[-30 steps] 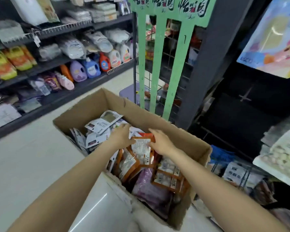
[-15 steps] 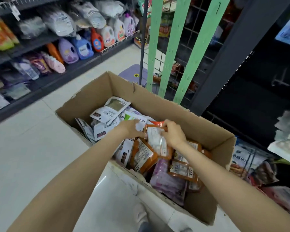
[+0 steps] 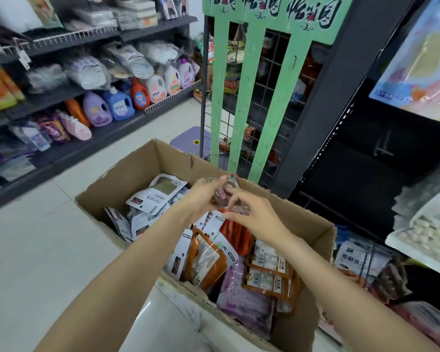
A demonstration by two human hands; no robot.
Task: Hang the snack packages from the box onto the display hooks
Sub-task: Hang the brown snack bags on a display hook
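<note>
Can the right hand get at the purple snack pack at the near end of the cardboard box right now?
Probably not yet: the right hand pinches a blurred snack pack together with the left hand. The purple plastic snack pack lies uncovered below its forearm in the open brown cardboard box.

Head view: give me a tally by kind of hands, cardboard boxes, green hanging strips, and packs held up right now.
hands: 2, left hand and right hand
cardboard box: 1
green hanging strips: 3
snack package held up: 1, blurred, pinched by both hands
Total: 7
</note>
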